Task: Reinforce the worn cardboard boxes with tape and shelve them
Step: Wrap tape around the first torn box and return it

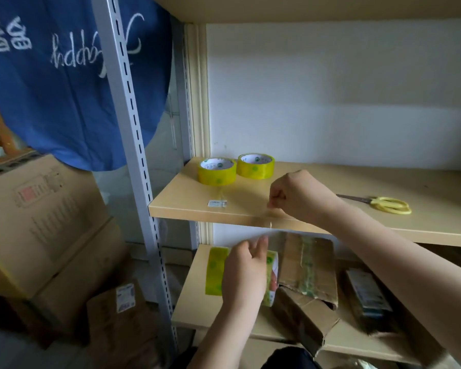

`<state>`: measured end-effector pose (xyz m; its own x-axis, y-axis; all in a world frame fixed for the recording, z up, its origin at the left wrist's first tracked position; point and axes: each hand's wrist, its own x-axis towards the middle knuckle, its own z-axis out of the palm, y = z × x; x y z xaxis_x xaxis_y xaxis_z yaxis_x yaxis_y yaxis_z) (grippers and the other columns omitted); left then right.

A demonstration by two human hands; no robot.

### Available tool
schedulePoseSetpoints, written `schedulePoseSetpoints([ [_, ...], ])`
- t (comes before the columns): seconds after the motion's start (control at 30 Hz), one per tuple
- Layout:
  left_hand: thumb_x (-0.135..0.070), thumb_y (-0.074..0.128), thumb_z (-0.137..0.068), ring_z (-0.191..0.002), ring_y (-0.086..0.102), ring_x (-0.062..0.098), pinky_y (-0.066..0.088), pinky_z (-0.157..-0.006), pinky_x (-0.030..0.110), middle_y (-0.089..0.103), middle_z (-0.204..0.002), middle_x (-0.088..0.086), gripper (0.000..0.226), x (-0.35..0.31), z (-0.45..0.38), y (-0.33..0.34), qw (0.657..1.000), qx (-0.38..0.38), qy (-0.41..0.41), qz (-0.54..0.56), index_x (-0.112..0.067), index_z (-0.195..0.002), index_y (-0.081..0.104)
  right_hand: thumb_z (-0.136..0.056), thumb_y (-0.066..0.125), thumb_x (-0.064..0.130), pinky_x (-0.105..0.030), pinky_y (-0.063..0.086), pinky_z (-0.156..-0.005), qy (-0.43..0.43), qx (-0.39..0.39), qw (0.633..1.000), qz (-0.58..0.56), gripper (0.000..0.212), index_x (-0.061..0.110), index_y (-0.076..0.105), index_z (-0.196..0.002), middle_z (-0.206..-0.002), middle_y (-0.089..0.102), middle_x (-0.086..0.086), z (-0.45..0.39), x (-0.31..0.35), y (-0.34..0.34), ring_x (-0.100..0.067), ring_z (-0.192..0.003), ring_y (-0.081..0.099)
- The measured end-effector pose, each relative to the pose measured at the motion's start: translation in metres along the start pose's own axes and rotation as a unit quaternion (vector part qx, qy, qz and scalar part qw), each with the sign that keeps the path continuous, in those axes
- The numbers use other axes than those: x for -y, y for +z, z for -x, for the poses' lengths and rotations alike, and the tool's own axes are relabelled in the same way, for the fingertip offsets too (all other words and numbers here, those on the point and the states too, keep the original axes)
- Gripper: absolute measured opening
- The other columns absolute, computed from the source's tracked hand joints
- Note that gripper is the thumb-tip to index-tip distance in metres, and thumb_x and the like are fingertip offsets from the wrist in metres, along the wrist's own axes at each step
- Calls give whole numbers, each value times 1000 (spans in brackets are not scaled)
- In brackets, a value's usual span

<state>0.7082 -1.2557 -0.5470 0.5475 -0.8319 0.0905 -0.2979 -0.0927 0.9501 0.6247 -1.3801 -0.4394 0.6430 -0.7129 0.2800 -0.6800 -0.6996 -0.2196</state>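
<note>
A metal shelving unit [133, 145] stands against a white wall, and I see the job as barely begun: my left hand [244, 272] grips a yellow tape roll [215, 272] while my right hand's [294, 194] fingers pinch the clear free end, drawn upward. The worn cardboard box [308, 265] (torn flaps, an old tape strip down its top) lies on the lower shelf [197, 302], just beside the roll, with no fresh tape on it yet. Two spare rolls [236, 167] and scissors [383, 203] wait on the middle shelf [186, 206].

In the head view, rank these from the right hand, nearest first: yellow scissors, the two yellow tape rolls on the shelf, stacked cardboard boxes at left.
From the right hand:
1. Right-hand yellow tape roll, behind-left.
2. Left-hand yellow tape roll, beside it.
3. Yellow-handled scissors, right.
4. Stacked cardboard boxes, far left.
</note>
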Motion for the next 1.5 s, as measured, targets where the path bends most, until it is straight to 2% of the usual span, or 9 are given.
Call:
schedulePoseSetpoints([
  [0.23, -52, 42, -102, -48, 66, 19, 56, -63, 41, 66, -57, 6, 45, 9, -2, 9, 999, -22, -7, 26, -17, -77, 56, -87, 70, 44, -35, 38, -68, 13, -83, 979, 184, 62, 14, 46, -135, -120, 50, -8, 8, 2, 17, -32, -105, 54],
  [0.33, -53, 43, -101, -58, 69, 24, 56, -65, 43, 68, -65, 8, 44, 12, -4, 12, 999, -28, -3, 21, -18, -77, 55, -79, 68, 62, -40, 46, -87, -2, -92, 995, 41, 91, 19, 30, -150, -136, 48, -8, 0, -9, 17, -33, -119, 51],
  [0.47, -50, 44, -102, -51, 66, 19, 51, -54, 34, 65, -56, 4, 41, 17, -8, 16, 999, -31, 14, 42, -17, -82, 58, -87, 54, 66, -42, 35, -113, 26, 45, 998, -37, 78, 22, 38, -150, -158, 33, 2, -11, -12, 37, -24, -142, 38],
  [0.6, -42, 45, -104, -46, 60, 16, 49, -53, 29, 63, -55, 0, 32, 20, -5, 17, 990, -10, 14, 138, -16, -102, 63, -95, 57, 21, -30, 39, -104, 11, -110, 992, 65, 46, 21, 52, -141, -147, 50, 0, 4, -14, 25, -25, -127, 52],
  [0.73, -46, 43, -103, -115, 59, 11, 48, -88, 31, 60, -129, -6, 49, 41, 25, 21, 996, -62, 9, 59, -25, -147, 42, -100, 49, 25, -27, 51, -89, -35, -232, 963, -136, 26, 22, 70, -116, -114, 71, 11, 112, -33, 14, -7, -105, 65],
  [0.87, -34, 47, -102, -126, 52, 19, 46, -101, 32, 52, -134, 4, 49, 64, 94, 42, 986, -93, 141, -13, -16, -147, 42, -103, 34, 52, -13, 36, -99, 70, -71, 974, -205, 46, 25, 62, -127, -126, 62, 11, 238, -69, 55, 1, -117, 52],
  [0.97, -38, 38, -102, -134, 47, 15, 39, -111, 30, 52, -140, 4, 50, 59, 122, 72, 975, 60, 212, -1, -12, -141, 53, -100, 35, 52, 7, 28, -85, 223, 46, 911, -344, 24, 49, 57, -110, -120, 54, 31, 287, -73, 105, 30, -98, 47],
  [1.13, -59, 23, -98, -122, 55, -2, 46, -105, 34, 64, -130, -16, 56, 65, 132, 95, 948, 248, 187, -71, -34, -132, 60, -88, 40, 69, -6, 47, -75, 323, 67, 821, -466, 24, 70, 64, -86, -94, 69, 35, 295, -79, 121, 12, -91, 65],
  [1.5, -33, 39, -105, -131, 49, -3, 33, -108, 13, 62, -134, -20, 37, 70, 117, 62, 904, 407, 124, 38, -23, -128, 66, -87, 62, 9, -41, 57, -85, 262, -37, 436, -860, 31, 12, 67, -117, -108, 65, -18, 309, -75, 150, -29, -93, 67],
])
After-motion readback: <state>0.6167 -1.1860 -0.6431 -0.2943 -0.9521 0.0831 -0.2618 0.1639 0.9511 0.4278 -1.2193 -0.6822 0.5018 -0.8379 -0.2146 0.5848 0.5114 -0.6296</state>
